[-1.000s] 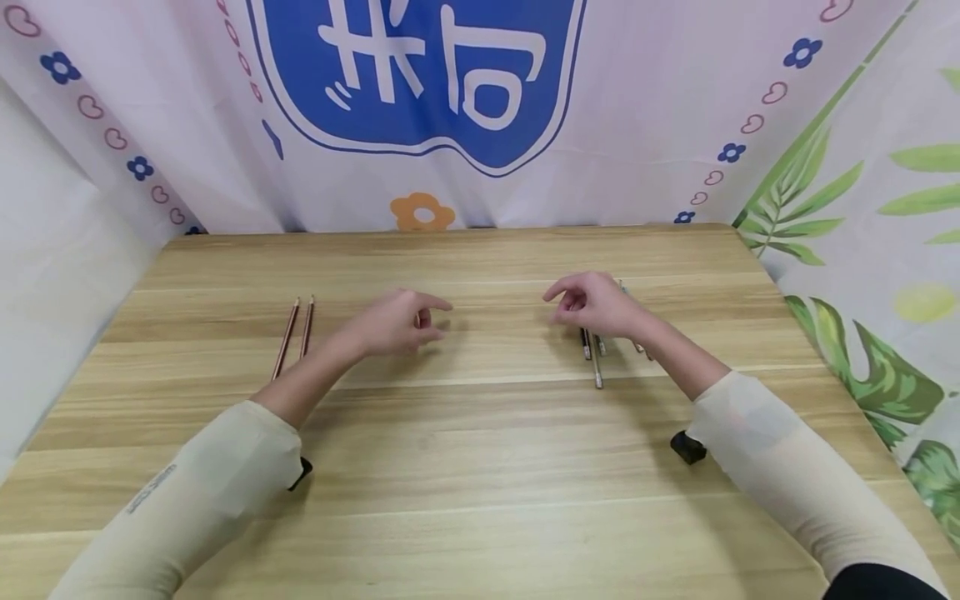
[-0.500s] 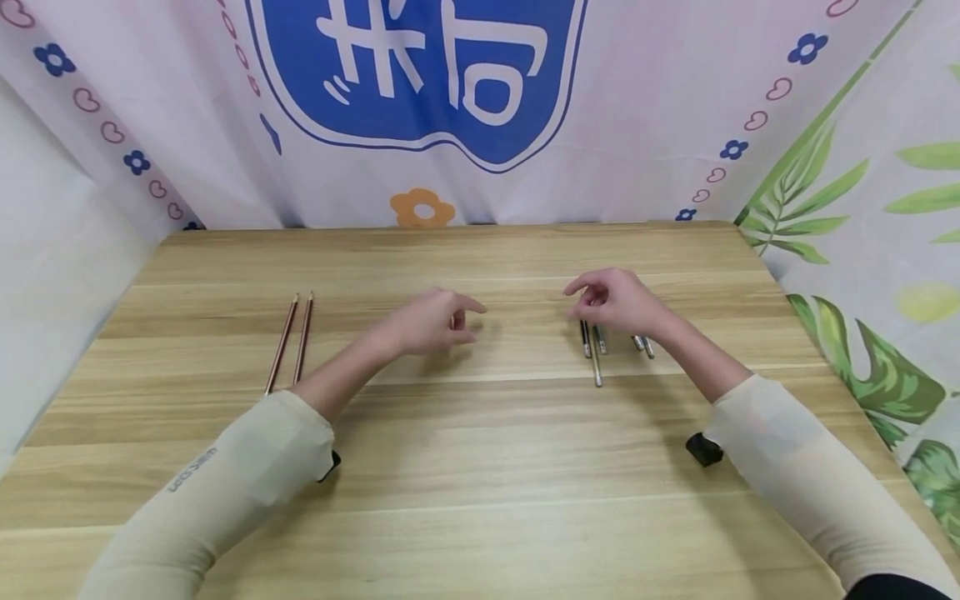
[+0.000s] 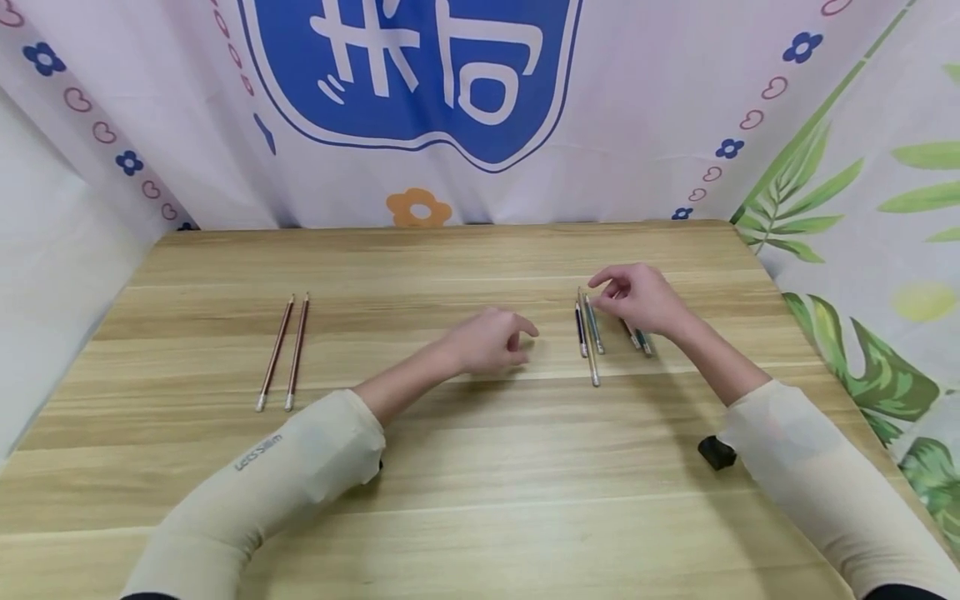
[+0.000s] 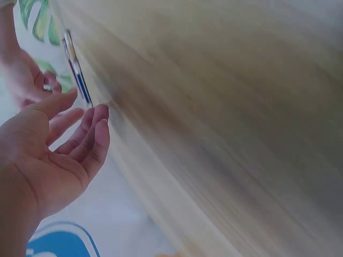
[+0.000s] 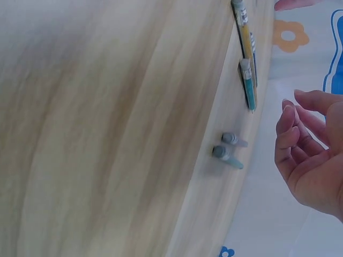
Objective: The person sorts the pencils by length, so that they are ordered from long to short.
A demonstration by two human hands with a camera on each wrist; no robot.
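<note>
My left hand (image 3: 491,342) hovers over the middle of the table with loosely bent fingers, holding nothing. To its right lie three pencils side by side: a dark blue one (image 3: 581,329), a yellowish one (image 3: 592,362) and a teal one (image 3: 595,323). Just beyond them is my right hand (image 3: 641,298), its thumb and fingers relaxed and apart; the right wrist view shows nothing in its grasp. Two more pencils, a reddish one (image 3: 628,334) and a green one (image 3: 645,343), lie partly hidden under that hand, their eraser ends pointing towards me.
Two reddish-brown pencils (image 3: 276,354) lie roughly parallel on the left of the wooden table (image 3: 480,492). A printed cloth (image 3: 637,108) hangs behind the far edge, and a leaf-patterned one (image 3: 862,250) borders the right side. A black piece (image 3: 717,452) shows at the right sleeve.
My left hand has moved right, away from the two reddish-brown pencils, which now show fully. The right hand has shifted a little right, uncovering the group of three pencils.
</note>
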